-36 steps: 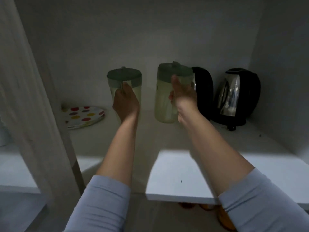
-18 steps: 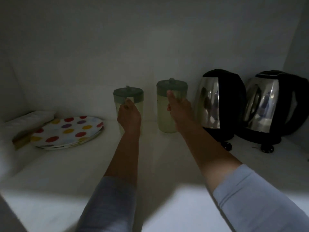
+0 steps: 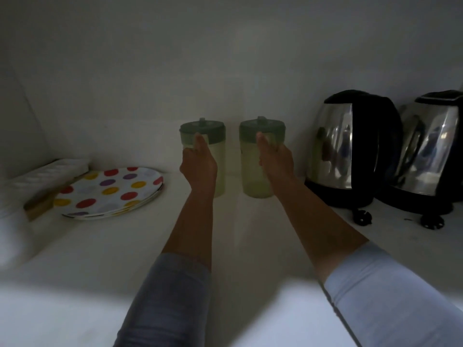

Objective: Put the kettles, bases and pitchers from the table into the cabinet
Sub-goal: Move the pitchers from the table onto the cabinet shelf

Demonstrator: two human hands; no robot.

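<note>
Two pale green pitchers with dark green lids stand side by side at the back of the white cabinet shelf (image 3: 250, 246). My left hand (image 3: 198, 164) grips the handle of the left pitcher (image 3: 219, 151). My right hand (image 3: 275, 160) grips the handle of the right pitcher (image 3: 250, 166). Both pitcher bottoms rest on the shelf. Right of them stand two steel kettles with black handles, the nearer kettle (image 3: 335, 151) and a second kettle (image 3: 431, 151), each on a black base.
A stack of white plates with coloured dots (image 3: 110, 192) lies at the left of the shelf. Behind it are a white folded item (image 3: 47, 171) and a wooden board edge (image 3: 37, 207). The cabinet's back wall is just behind the pitchers.
Both pitchers moved deeper into the cabinet and came down onto the shelf next to the kettles. My view has moved inside the cabinet, closer to the shelf.
</note>
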